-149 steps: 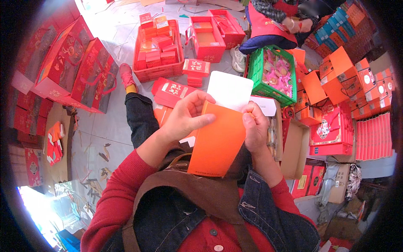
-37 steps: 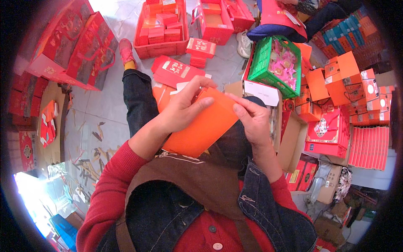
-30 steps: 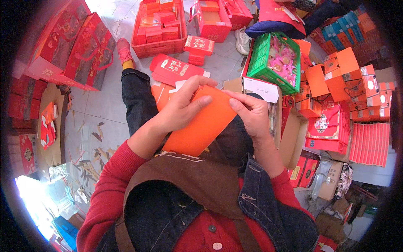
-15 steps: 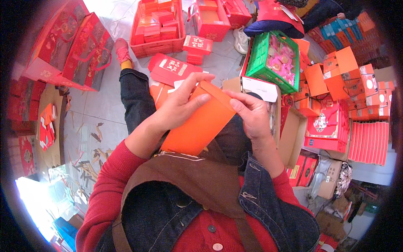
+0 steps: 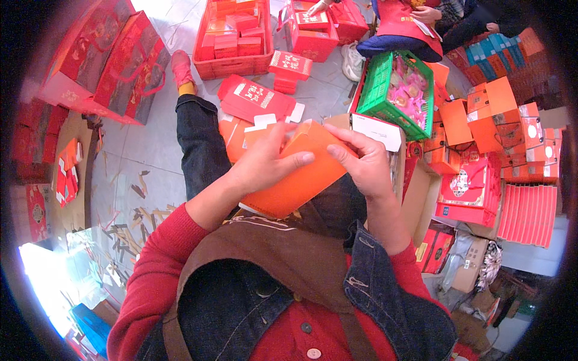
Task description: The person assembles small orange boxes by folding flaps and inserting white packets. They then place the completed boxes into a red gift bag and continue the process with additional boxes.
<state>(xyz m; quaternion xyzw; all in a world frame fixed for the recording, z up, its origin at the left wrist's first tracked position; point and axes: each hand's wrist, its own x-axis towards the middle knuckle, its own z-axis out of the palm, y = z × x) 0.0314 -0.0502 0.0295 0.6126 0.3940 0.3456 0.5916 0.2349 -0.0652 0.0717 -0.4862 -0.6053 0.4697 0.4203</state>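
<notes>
Left hand (image 5: 259,160): was clamped on the orange, rectangular cardboard box (image 5: 298,182).
Right hand (image 5: 367,163): pinched box's upper right edge.

plain orange carton (image 5: 295,177), red packs (image 5: 244,103) with pale lattice pattern, green crate (image 5: 374,84)

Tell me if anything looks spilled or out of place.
Loose brown and dark scrap strips lie strewn on the tiled floor, left of the denim-clad leg, uncontained like litter. The held orange carton shows no obvious damage.
</notes>
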